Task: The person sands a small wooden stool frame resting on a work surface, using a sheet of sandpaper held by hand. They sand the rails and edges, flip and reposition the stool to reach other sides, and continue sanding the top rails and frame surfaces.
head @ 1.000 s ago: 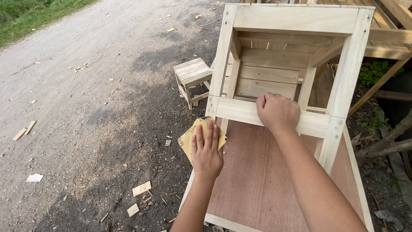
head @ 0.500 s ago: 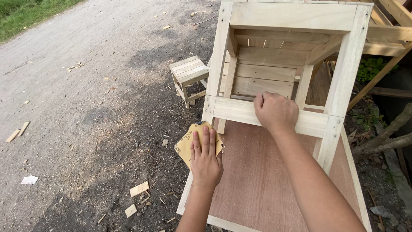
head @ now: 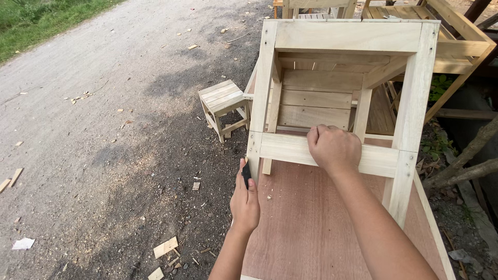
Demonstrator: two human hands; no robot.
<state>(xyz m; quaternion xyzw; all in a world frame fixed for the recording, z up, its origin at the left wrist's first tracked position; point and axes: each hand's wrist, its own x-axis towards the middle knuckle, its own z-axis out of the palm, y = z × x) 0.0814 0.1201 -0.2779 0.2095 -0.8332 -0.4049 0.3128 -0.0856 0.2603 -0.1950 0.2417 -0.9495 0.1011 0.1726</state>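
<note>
A small wooden stool [head: 223, 106] stands on gravel among scattered wood offcuts [head: 165, 247].

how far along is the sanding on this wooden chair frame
Done: the chair frame looks fully assembled, lying on the plywood board. In hand: the left hand presses a folded piece of sandpaper against the frame's left leg, while the right hand grips the front crossrail. Left: which surfaces are already smooth cannot be told.
</note>
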